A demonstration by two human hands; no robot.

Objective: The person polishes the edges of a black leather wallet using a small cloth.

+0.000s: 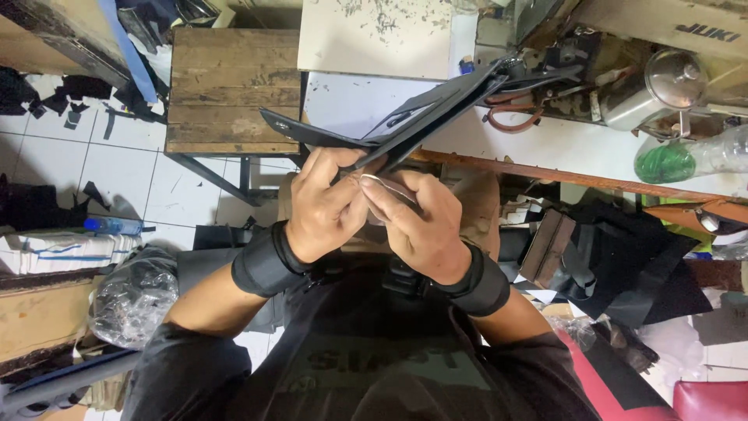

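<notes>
Both hands grip a flat black leather wallet panel (421,117) above the lap

Left hand (323,206) pinches its near edge at 9 o'clock, right hand (417,222) clamps from 3 o'clock; best keep layers aligned, thumbs pressing evenly, clear of the white bench (545,148) at 12 o'clock

Black leather piece (421,117) pinched in left hand (323,206) and right hand (421,222); black wristbands (265,265) on both wrists; black shirt (366,366) with faint dark print. Brown weathered wooden stool (234,86) over white floor tiles (70,156) strewn with black scraps. White worktop (545,148) edged in brown; clear bottle (686,156) tinted green; silver metal pot (662,86); red cushion (713,399)
</notes>
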